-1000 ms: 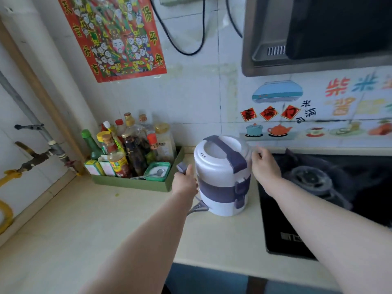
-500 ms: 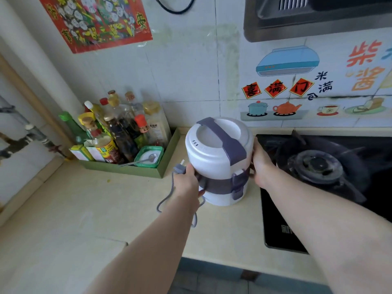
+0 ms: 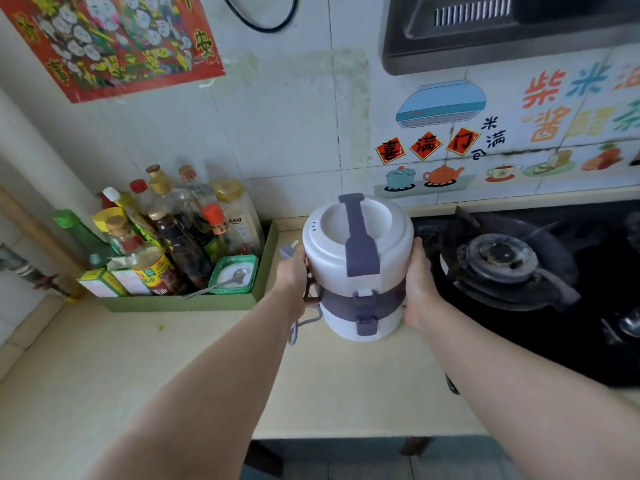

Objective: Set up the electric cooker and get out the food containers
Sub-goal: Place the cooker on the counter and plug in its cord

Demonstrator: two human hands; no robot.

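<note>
Pale cream stone countertop point(image 3: 194, 368) runs along a white tiled wall, and on it, near the back edge, stands the white cylindrical electric cooker with a purple-grey band and lid strap point(image 3: 358, 265), upright between two bare hands.

The left hand point(image 3: 293, 271) presses flat against the cooker's left side, fingers curled round it and mostly hidden behind the body; caught under that hand are the grey power plug point(image 3: 287, 251), poking up above the knuckles, and a loop of grey cord point(image 3: 300, 323) hanging below the wrist onto the counter. The right hand point(image 3: 419, 282) clasps the opposite side, palm on the shell, fingers wrapped out of sight. Whether the cooker's base touches the counter or sits just off it cannot be told.

Just right of the cooker lies the black glass gas hob point(image 3: 554, 323) with its round burner point(image 3: 498, 254). To the left, in the counter's back left corner, a shallow green tray point(image 3: 180, 302) holds a crowd of sauce and oil bottles point(image 3: 180, 233) and a small green-rimmed tub of white powder with a metal spoon point(image 3: 234, 276). Above hang a red printed poster point(image 3: 114, 43), colourful kitchen stickers point(image 3: 485, 133) and a dark range hood point(image 3: 502, 26).
</note>
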